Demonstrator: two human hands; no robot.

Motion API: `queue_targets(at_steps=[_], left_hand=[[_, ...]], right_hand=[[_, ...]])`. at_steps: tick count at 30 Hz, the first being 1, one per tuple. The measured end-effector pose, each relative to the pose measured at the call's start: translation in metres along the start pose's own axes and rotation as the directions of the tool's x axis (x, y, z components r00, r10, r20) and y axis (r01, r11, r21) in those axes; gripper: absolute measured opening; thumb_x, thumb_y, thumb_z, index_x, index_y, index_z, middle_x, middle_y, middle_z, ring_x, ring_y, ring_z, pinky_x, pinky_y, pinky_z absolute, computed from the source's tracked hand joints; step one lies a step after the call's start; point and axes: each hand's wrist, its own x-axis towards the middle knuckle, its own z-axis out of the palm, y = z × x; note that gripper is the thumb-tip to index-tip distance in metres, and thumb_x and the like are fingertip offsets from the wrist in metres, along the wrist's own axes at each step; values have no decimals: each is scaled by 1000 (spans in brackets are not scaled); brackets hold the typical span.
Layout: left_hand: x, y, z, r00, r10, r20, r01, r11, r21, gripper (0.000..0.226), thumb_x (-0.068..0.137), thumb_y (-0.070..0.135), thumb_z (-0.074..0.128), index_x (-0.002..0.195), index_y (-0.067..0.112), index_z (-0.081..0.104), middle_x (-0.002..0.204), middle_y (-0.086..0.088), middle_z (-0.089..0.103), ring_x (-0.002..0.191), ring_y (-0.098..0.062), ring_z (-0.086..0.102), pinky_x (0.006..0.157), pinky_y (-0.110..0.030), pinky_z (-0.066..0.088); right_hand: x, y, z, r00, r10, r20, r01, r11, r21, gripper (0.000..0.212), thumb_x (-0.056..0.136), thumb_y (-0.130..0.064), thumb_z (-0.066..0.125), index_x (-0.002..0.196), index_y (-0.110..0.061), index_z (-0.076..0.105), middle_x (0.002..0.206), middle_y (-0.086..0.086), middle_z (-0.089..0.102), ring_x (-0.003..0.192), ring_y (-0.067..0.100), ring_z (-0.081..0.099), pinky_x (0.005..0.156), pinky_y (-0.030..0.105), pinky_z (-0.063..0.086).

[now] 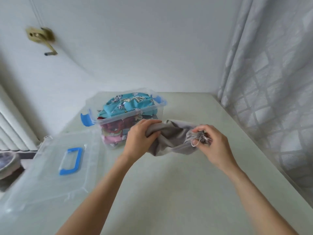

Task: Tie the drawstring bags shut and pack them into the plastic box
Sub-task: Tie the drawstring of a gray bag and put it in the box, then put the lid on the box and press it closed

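Pale bench against white wall, curtain at right. Far left: clear lid lying flat, blue handle up. Behind centre: plastic box, open, already heaped with tied bags, blue one on top. Left hand curled round bottom end of grey drawstring bag, just in front of box. Right hand pinching cord at gathered mouth. Best kept taut between both grips; knot cinched snug against mouth, probably, before packing.

Matt grey cloth bag — clear glossy plastic box.
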Motion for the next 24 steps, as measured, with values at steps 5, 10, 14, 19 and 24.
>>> queue_targets(at_steps=[5, 10, 14, 19, 24], left_hand=[[32, -7, -83, 952, 45, -303, -31, 998, 51, 33, 81, 17, 69, 114, 23, 65, 107, 8, 59, 95, -1, 52, 84, -4, 37], [67, -36, -125, 936, 1, -352, 72, 978, 195, 37, 83, 19, 67, 119, 23, 62, 116, -1, 58, 107, -17, 55, 89, -18, 37], [80, -67, -137, 968, -134, -211, 191, 942, 275, 39, 86, 32, 63, 124, 23, 58, 116, -1, 54, 99, -17, 54, 83, -21, 37], [82, -91, -148, 986, -96, -136, 161, 761, 629, 45, 84, 48, 60, 124, 28, 58, 120, -7, 45, 107, -26, 44, 87, -32, 44], [101, -92, -131, 946, -230, 229, 56, 810, 583, 70, 81, 61, 55, 141, 33, 34, 144, -3, 37, 125, -23, 41, 99, -36, 39]], right_hand=[[90, -50, 33, 969, -243, 37, 239, 967, 90, 38, 74, 1, 73, 102, -21, 61, 101, -7, 60, 90, 7, 58, 79, 12, 43], [165, -74, 80, 937, -319, 140, 311, 947, 75, 39, 76, 3, 68, 110, -14, 62, 103, -4, 55, 86, -10, 50, 76, 6, 35], [200, -70, 113, 921, -272, 280, 291, 956, -29, 47, 79, 2, 65, 122, -15, 54, 118, 1, 56, 101, 6, 52, 82, 5, 33], [217, -49, 134, 849, -228, 477, 444, 797, -410, 40, 86, -19, 62, 125, -21, 53, 153, 7, 24, 142, 30, 13, 115, 43, 15], [213, -50, 144, 756, -344, 557, 601, 702, -382, 32, 94, -25, 51, 126, -20, 56, 138, -1, 49, 128, 16, 40, 106, 33, 31]])
